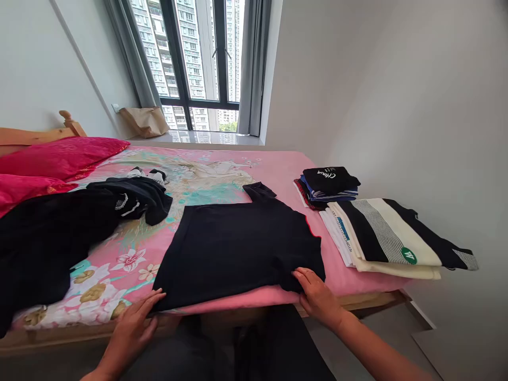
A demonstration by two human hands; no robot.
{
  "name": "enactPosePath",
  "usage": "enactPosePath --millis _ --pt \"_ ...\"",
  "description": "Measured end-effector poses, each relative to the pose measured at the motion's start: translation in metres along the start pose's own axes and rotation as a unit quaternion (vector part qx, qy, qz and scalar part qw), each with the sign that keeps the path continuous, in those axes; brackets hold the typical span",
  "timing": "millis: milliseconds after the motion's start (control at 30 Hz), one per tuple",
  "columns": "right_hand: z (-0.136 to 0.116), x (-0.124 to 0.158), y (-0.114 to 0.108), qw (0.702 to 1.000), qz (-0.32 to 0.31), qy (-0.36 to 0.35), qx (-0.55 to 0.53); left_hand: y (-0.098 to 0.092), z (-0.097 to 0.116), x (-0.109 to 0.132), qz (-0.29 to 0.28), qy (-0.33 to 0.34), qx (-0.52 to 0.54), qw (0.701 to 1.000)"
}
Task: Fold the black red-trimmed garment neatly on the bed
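A black T-shirt point(234, 243) lies spread sideways on the bed in front of me, one sleeve point(260, 191) pointing away and a red line along its neck. At its near left corner rests my left hand point(137, 323), fingers stretched out on the hem and thumb apart. My right hand point(315, 293) holds the near edge towards the shoulder, fingertips on top of the cloth and the thumb low at the edge. The cloth near that hand is slightly rumpled.
Dark unfolded clothes point(79, 227) are heaped on the left. To the right stand a small folded stack point(329, 182) and a larger stack with a striped cream top point(381, 230). Red pillows point(63, 159) lie far left. A paper bag point(146, 121) sits by the window.
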State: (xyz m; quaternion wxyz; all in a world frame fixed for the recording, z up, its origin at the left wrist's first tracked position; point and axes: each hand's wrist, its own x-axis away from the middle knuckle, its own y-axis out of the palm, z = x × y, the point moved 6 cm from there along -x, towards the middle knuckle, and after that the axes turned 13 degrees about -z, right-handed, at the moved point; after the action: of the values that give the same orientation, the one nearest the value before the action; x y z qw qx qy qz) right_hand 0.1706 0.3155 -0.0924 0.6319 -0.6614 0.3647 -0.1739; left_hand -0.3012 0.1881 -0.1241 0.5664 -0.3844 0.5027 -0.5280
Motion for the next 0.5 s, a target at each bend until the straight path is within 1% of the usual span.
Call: enactPosePath --millis 100,200,300,367,433,500 --pt "0.001 0.001 0.000 1.000 0.000 -0.005 -0.002 -0.005 -0.005 -0.001 -0.003 0.032 0.009 0.999" --pt "0.009 -0.005 -0.007 1.000 -0.011 0.012 -0.019 -0.007 -0.012 -0.002 -0.013 0.059 0.016 0.998" --pt "0.017 -0.019 -0.022 0.999 -0.013 0.034 -0.014 -0.010 -0.015 -0.004 -0.025 0.076 0.025 0.996" --pt "0.021 -0.032 -0.033 0.999 -0.013 0.037 -0.007 -0.015 -0.014 -0.009 -0.030 0.081 0.039 0.996" --pt "0.025 -0.047 -0.046 0.999 -0.012 0.032 0.003 -0.023 -0.013 -0.018 -0.037 0.076 0.058 0.995" --pt "0.028 -0.064 -0.059 0.999 -0.014 0.025 0.015 -0.036 -0.013 -0.032 -0.042 0.052 0.083 0.994"
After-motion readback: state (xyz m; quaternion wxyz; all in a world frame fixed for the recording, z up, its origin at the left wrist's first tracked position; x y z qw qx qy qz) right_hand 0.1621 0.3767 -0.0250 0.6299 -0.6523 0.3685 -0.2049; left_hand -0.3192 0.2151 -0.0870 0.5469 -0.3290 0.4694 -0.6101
